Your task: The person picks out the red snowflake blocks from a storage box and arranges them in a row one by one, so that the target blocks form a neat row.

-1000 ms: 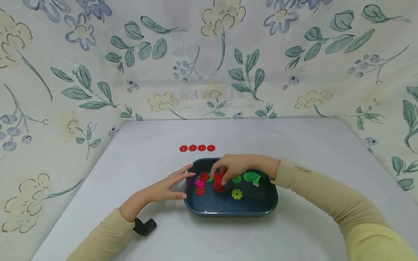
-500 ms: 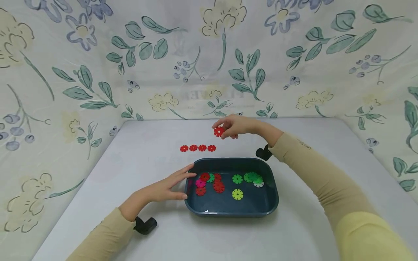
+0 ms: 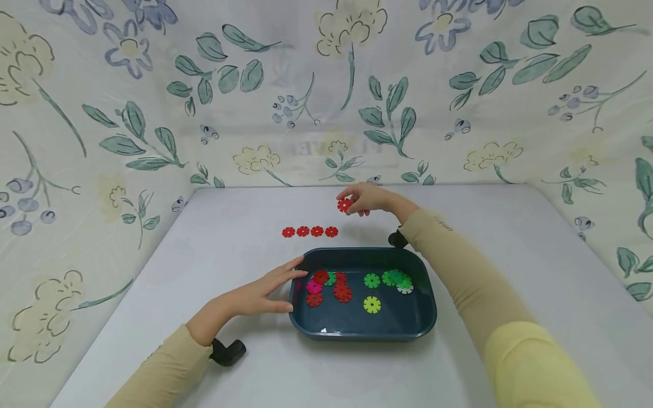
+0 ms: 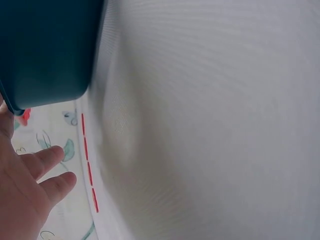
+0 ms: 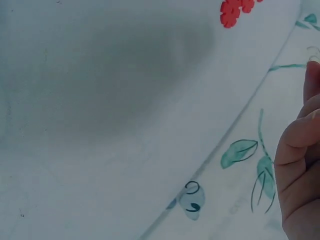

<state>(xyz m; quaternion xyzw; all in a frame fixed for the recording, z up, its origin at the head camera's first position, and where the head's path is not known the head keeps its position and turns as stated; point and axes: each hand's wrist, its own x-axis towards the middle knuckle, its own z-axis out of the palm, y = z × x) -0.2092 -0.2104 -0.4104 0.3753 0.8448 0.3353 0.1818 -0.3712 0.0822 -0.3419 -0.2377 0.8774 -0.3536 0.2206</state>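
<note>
In the head view my right hand (image 3: pixel 368 198) pinches a red notched disc (image 3: pixel 344 204) above the table, beyond and right of a row of several red discs (image 3: pixel 317 231). That held disc is out of sight in the right wrist view, where only part of the right hand (image 5: pixel 302 160) shows at the edge. My left hand (image 3: pixel 257 293) rests its spread fingers against the left rim of a dark blue tray (image 3: pixel 364 334). Inside the tray lie red discs (image 3: pixel 343 293), a pink disc (image 3: pixel 314 286), green discs (image 3: pixel 372 280), a yellow disc (image 3: pixel 372 305) and a whitish disc (image 3: pixel 405 289).
A white table (image 3: pixel 484 238) spreads around the tray. Flower-printed cloth (image 3: pixel 306 130) rises at its back and both sides. Each wrist wears a black camera mount, such as the left one (image 3: pixel 228 352).
My right hand has lifted a red disc out of the tray and carried it beyond the row; over the last half second it shifted only slightly. The left hand stays at the rim.
</note>
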